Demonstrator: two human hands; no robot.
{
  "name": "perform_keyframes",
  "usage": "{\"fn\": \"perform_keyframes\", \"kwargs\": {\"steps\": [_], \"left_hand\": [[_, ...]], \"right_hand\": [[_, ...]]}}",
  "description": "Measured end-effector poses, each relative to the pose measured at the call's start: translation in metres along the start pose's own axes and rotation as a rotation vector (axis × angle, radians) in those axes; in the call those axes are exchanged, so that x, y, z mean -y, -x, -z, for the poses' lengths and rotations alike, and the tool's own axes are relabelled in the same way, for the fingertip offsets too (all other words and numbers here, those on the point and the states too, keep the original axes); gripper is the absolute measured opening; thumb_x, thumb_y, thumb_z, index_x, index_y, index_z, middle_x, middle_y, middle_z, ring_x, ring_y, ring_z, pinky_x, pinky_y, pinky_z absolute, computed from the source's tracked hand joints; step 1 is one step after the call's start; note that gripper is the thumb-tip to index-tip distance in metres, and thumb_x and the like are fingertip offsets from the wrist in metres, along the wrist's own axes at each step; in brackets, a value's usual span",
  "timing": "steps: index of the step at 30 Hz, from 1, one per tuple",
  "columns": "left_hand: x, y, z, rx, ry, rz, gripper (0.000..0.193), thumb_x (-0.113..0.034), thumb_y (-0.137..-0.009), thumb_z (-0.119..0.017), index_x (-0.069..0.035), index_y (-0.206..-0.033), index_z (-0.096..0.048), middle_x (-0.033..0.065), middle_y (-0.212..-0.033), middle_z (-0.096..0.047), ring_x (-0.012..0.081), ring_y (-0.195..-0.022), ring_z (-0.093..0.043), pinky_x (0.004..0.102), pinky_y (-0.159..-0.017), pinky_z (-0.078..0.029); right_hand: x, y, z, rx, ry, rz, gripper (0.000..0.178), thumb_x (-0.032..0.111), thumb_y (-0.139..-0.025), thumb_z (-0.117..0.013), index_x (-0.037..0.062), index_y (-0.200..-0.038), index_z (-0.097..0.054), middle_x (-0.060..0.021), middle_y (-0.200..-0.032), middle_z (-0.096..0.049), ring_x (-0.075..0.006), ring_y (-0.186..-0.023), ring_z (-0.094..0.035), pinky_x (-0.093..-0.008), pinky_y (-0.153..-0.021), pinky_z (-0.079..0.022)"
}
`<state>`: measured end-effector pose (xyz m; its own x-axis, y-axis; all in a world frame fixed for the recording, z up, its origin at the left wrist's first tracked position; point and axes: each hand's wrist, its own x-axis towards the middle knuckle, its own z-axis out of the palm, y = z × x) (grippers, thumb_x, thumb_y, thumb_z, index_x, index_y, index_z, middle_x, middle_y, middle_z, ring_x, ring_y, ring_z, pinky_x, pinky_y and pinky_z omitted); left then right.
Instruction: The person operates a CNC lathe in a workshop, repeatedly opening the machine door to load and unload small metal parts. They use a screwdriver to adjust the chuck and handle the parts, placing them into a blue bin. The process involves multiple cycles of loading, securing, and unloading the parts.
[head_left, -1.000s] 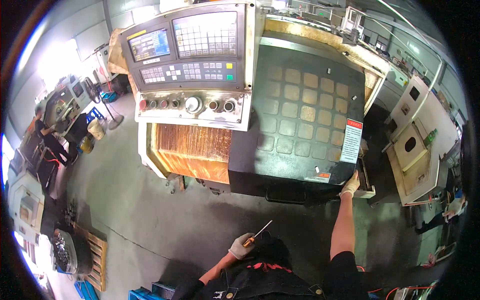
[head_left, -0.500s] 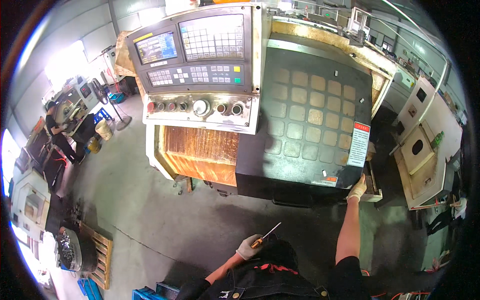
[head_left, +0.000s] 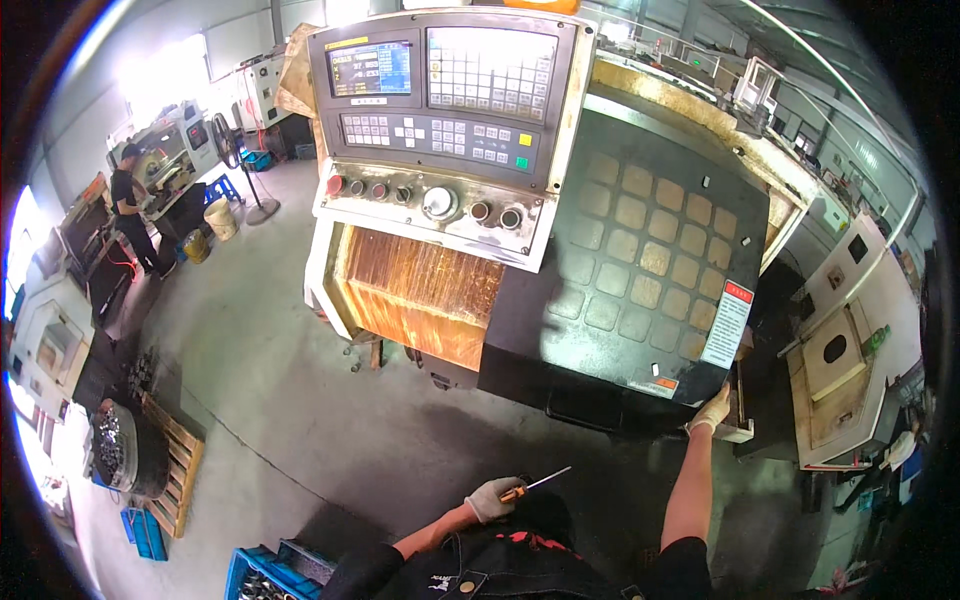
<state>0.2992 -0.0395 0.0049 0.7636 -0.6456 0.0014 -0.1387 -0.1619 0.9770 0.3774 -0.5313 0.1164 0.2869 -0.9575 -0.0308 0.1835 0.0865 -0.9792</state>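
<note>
Centrally, the view is filled by a machine (head_left: 420, 295), whose front is covered in part by a large black door (head_left: 610, 340) marked with rows of pale rounded squares. To the door's left, a grey control panel (head_left: 440, 190) with a lit screen is mounted. At the lower left, a wooden pallet (head_left: 183, 487) is seen on the floor, and nearer the body a blue crate (head_left: 240, 572) is filled with small parts. The right hand (head_left: 711, 411), gloved, is placed against the door's lower right corner; its fingertips are partly hidden, so how far they are bent, and whether the edge is gripped, cannot be told. The left hand (head_left: 489, 500), also gloved, is held low before the body, its fingers closed around a screwdriver (head_left: 514, 494), whose thin shaft is pointed up and rightward, well apart from the door.
</note>
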Motion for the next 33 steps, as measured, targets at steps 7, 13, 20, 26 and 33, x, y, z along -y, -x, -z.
{"fn": "perform_keyframes", "kwargs": {"steps": [7, 13, 20, 26, 33], "left_hand": [[0.016, 0.006, 0.002, -0.009, 0.055, 0.069, 0.037, -0.008, -0.073, -0.062, -0.004, -0.110, -0.056, 0.0089, -0.094, -0.062, 0.0176, -0.088, -0.059, 0.0304, -0.079, -0.047], [0.014, 0.009, 0.003, -0.002, 0.075, 0.089, 0.039, -0.009, -0.073, -0.060, -0.004, -0.112, -0.056, 0.0106, -0.097, -0.062, 0.0189, -0.091, -0.060, 0.0307, -0.082, -0.047], [0.003, 0.011, 0.007, 0.033, 0.052, 0.150, 0.035, -0.012, -0.074, -0.058, -0.005, -0.108, -0.057, 0.0103, -0.094, -0.063, 0.0195, -0.088, -0.061, 0.0312, -0.081, -0.047], [0.006, 0.017, 0.012, -0.031, 0.070, 0.099, 0.036, -0.013, -0.073, -0.059, -0.006, -0.108, -0.058, 0.0090, -0.092, -0.063, 0.0192, -0.087, -0.061, 0.0316, -0.080, -0.048], [0.015, 0.021, 0.022, -0.066, 0.293, 0.121, 0.030, -0.008, -0.073, -0.064, -0.004, -0.102, -0.059, 0.0039, -0.091, -0.063, 0.0137, -0.086, -0.059, 0.0300, -0.079, -0.048]], "right_hand": [[-0.008, -0.011, 0.006, 0.006, 0.063, 0.025, 0.054, 0.040, -0.090, -0.050, -0.0036, -0.122, -0.052, -0.0152, -0.120, -0.057, -0.0272, -0.100, -0.057, -0.0357, -0.089, -0.042], [-0.015, -0.019, 0.009, 0.002, 0.094, 0.030, 0.059, 0.044, -0.089, -0.052, -0.0039, -0.124, -0.051, -0.0151, -0.120, -0.057, -0.0275, -0.101, -0.057, -0.0363, -0.088, -0.042], [0.010, 0.007, -0.002, -0.092, 0.164, -0.118, 0.057, 0.046, -0.088, -0.052, -0.0003, -0.121, -0.055, -0.0137, -0.123, -0.056, -0.0255, -0.103, -0.057, -0.0374, -0.087, -0.043], [0.007, 0.001, 0.005, -0.024, 0.236, -0.106, 0.058, 0.047, -0.089, -0.051, -0.0001, -0.122, -0.054, -0.0136, -0.124, -0.056, -0.0263, -0.105, -0.058, -0.0368, -0.087, -0.044], [-0.003, -0.005, 0.002, -0.025, 0.191, -0.059, 0.056, 0.045, -0.091, -0.049, 0.0005, -0.124, -0.053, -0.0135, -0.124, -0.056, -0.0272, -0.107, -0.057, -0.0358, -0.089, -0.044]]}}
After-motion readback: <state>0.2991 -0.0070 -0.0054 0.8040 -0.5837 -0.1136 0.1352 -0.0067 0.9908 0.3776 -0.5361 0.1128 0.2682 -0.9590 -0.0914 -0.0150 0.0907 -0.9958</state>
